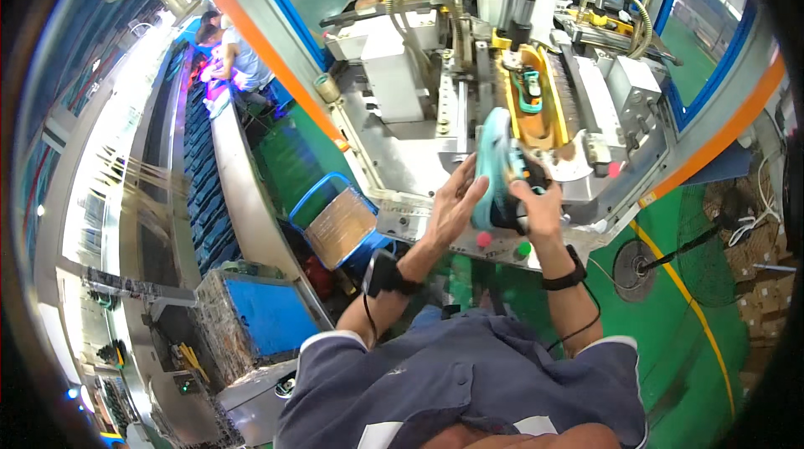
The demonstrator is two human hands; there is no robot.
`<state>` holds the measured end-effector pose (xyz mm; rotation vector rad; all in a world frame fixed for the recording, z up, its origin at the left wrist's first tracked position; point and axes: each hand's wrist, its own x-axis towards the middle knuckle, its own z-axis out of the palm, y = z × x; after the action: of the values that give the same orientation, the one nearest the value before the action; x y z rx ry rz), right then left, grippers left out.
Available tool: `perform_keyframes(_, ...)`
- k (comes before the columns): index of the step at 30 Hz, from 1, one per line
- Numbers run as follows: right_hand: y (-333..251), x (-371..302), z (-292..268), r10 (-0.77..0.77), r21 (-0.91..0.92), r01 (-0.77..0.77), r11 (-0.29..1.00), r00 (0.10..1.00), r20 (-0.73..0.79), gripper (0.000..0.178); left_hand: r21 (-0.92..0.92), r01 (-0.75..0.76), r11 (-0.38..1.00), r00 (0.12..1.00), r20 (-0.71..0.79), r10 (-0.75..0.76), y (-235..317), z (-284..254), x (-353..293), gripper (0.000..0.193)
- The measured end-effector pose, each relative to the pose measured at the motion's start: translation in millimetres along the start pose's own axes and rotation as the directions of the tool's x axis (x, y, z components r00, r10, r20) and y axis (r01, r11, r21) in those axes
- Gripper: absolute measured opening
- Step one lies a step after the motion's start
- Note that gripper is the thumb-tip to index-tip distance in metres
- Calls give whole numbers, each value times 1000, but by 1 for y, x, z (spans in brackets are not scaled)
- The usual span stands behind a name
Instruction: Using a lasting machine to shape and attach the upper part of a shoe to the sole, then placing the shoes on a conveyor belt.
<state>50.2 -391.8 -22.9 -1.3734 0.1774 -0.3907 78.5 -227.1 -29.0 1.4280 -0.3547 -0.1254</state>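
Shoe [492, 171], one: was held upright on edge between both hands, long axis pointing away, toward the yellow tray [559, 105] beyond. Right hand [541, 208], nearer the tray: curled around the upper. Left hand [455, 208]: loosely open, fingers extended beside the sole; contact unclear.

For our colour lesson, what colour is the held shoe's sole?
The sole is pale turquoise (head view).

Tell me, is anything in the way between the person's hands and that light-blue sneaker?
Nothing visible is. The right hand grips the light-blue sneaker directly, and the left hand lies open at its left side, with no object showing between. Blur hides whether the left hand actually touches it.
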Motion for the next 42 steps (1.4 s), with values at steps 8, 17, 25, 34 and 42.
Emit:
perform_keyframes(8,-15,46,-87,-237,-266,142,953,898,-370,51,389,115,914,993,-72,-94,-126,11,243,83)
perform_keyframes(17,-27,95,-111,-277,-515,-5,857,838,-470,51,727,208,654,976,-193,-96,-229,26,368,81)
perform_keyframes(25,-12,307,-45,16,-882,-173,438,983,-184,61,-426,468,774,881,161,-445,-105,-65,216,29)
perform_keyframes(34,181,385,48,-104,-960,-43,277,992,-74,48,-392,377,839,812,-295,-503,31,-202,-11,51)
perform_keyframes(42,134,397,51,-169,-965,0,264,984,-47,66,-417,88,905,628,-682,-376,22,-201,-102,36)
